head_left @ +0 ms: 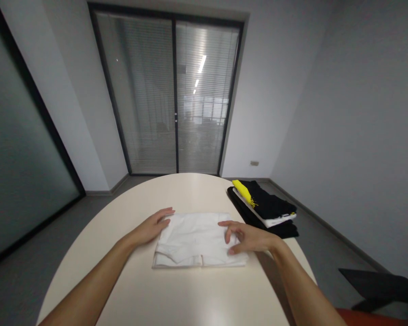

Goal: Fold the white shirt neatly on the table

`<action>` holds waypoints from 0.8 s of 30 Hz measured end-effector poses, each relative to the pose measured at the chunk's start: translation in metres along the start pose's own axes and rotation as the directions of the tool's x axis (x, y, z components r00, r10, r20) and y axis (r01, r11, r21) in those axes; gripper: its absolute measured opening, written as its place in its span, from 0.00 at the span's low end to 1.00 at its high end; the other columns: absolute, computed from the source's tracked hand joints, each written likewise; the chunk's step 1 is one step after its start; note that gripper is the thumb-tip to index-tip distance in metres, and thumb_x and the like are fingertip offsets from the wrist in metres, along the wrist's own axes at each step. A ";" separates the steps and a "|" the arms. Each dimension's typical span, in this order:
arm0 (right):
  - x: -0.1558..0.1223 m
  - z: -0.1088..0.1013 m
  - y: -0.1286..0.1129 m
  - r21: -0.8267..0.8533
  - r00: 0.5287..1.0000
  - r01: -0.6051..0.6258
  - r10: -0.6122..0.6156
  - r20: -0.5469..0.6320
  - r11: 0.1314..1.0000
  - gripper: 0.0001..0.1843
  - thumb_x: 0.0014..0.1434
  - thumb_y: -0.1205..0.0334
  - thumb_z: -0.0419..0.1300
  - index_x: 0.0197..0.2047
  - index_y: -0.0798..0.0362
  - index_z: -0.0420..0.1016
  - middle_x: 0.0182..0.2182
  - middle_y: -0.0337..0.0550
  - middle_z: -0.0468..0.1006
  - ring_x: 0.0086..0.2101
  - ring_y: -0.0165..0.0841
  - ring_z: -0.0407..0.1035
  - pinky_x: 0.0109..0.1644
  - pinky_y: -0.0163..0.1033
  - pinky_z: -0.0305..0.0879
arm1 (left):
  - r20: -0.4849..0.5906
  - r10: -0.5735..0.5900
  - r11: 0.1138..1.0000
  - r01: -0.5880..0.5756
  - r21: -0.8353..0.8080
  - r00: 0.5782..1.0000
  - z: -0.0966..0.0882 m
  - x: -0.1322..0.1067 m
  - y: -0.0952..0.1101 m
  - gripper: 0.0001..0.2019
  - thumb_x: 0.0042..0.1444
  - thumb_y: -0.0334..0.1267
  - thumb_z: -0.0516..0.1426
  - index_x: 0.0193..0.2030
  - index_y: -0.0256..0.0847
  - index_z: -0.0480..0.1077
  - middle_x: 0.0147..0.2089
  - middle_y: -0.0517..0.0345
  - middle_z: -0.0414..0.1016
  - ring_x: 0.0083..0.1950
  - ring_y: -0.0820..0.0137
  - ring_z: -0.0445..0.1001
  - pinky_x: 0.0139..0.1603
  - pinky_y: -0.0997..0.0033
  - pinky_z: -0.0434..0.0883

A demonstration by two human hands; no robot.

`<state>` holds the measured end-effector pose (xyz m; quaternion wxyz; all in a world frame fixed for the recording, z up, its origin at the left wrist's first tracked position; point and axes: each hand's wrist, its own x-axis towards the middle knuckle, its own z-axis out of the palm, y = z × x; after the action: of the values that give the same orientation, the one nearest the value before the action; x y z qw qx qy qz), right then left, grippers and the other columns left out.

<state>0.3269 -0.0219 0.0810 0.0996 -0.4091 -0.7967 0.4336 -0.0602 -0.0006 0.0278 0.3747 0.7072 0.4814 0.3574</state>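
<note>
A folded white garment (195, 240) lies flat in the middle of a round cream table (177, 294). My left hand (154, 225) rests open on the garment's left edge, fingers stretched flat and pointing right. My right hand (246, 237) sits on the garment's right edge with fingers spread and bent, fingertips pressing the cloth. Neither hand holds anything.
A stack of folded clothes (265, 206), black, white and with a yellow patch, lies at the table's far right edge. A dark chair part (381, 287) and a red seat (377, 318) sit low on the right. Glass doors with blinds (172, 95) stand behind the table.
</note>
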 end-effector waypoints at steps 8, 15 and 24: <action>0.023 0.012 0.021 -0.008 0.901 0.019 -0.021 -0.433 1.000 0.22 0.62 0.45 0.56 0.52 0.51 0.74 0.44 0.47 0.77 0.38 0.37 0.70 0.49 0.44 0.67 | -0.119 0.113 0.970 -0.084 0.228 0.986 0.013 0.002 -0.009 0.19 0.59 0.47 0.57 0.53 0.39 0.74 0.55 0.46 0.72 0.56 0.58 0.70 0.62 0.59 0.64; 0.045 0.015 0.054 0.264 0.809 0.045 0.120 -0.576 0.964 0.33 0.47 0.59 0.69 0.57 0.52 0.71 0.54 0.50 0.73 0.38 0.34 0.72 0.45 0.40 0.70 | -0.152 0.040 0.976 -0.007 0.217 0.988 0.005 0.006 -0.013 0.16 0.60 0.41 0.51 0.47 0.39 0.76 0.50 0.49 0.77 0.53 0.58 0.73 0.59 0.61 0.66; 0.054 0.009 0.074 0.475 0.818 -0.022 0.289 -0.497 0.880 0.18 0.59 0.55 0.58 0.47 0.59 0.78 0.36 0.48 0.81 0.33 0.34 0.73 0.35 0.36 0.67 | -0.015 0.075 0.985 -0.072 0.155 0.997 -0.004 0.008 -0.028 0.21 0.59 0.47 0.56 0.54 0.38 0.74 0.56 0.47 0.76 0.56 0.59 0.73 0.59 0.62 0.67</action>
<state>0.3290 0.0340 0.0080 0.3805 -0.5480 -0.5741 0.4746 -0.0734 0.0145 0.0066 0.3005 0.7474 0.4852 0.3401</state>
